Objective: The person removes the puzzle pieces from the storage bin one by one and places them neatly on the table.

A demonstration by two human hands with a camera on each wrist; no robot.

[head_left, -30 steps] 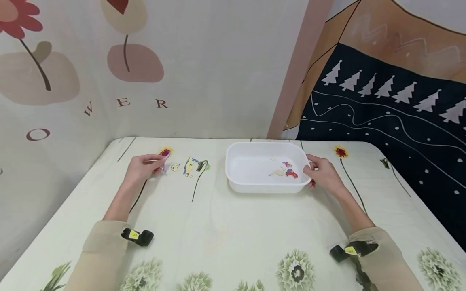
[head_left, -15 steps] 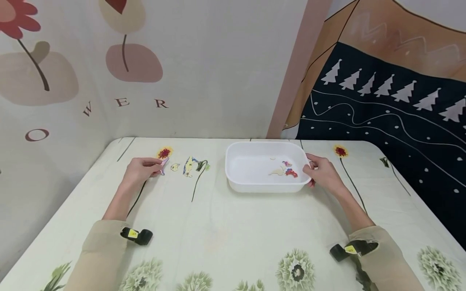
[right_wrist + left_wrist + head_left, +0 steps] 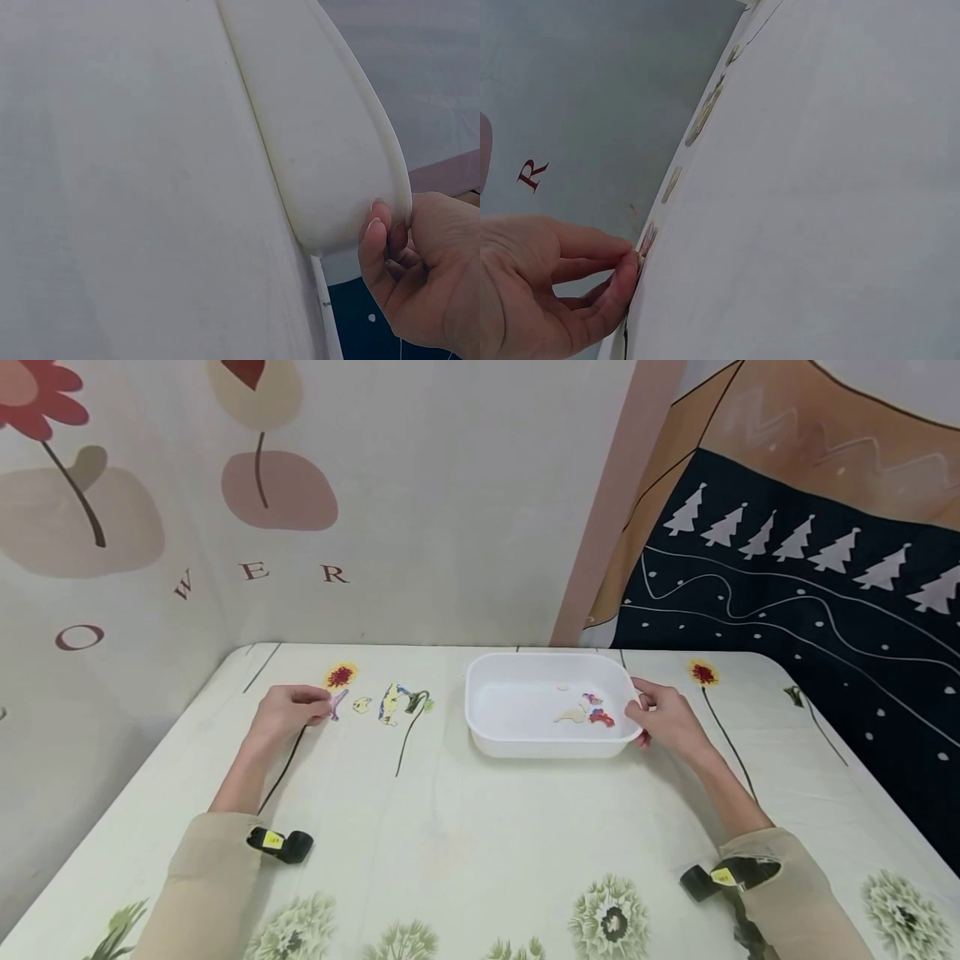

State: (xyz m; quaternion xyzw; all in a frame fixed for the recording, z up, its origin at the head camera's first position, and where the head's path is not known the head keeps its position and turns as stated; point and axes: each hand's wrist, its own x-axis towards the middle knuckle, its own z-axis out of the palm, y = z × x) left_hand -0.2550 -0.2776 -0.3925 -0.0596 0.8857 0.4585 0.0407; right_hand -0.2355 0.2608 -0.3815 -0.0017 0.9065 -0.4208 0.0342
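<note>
My left hand (image 3: 288, 717) is low over the table at the left, its thumb and fingertips pinching the edge of a small, flat purple-pink piece (image 3: 337, 702). In the left wrist view, the fingertips cover part of that piece (image 3: 649, 238). Right of it lie a small pale yellow piece (image 3: 362, 705) and a larger yellow-and-blue one (image 3: 389, 703). My right hand (image 3: 667, 718) grips the right end of a white plastic tub (image 3: 551, 748). Inside the tub are a red-and-blue piece (image 3: 601, 717), a cream piece (image 3: 572, 716) and a pink-purple one (image 3: 592, 698).
A pale cloth (image 3: 450, 843) with printed flowers and stems covers the table. A small green piece (image 3: 428, 704) lies beside a printed stem. Behind the table hangs a light curtain (image 3: 450, 527), and a dark cloth with printed trees (image 3: 787, 585) hangs at the right.
The purple-pink piece has turned and come down toward the table beside the printed flower, my left hand shifting slightly with it. My right hand and the tub stay put.
</note>
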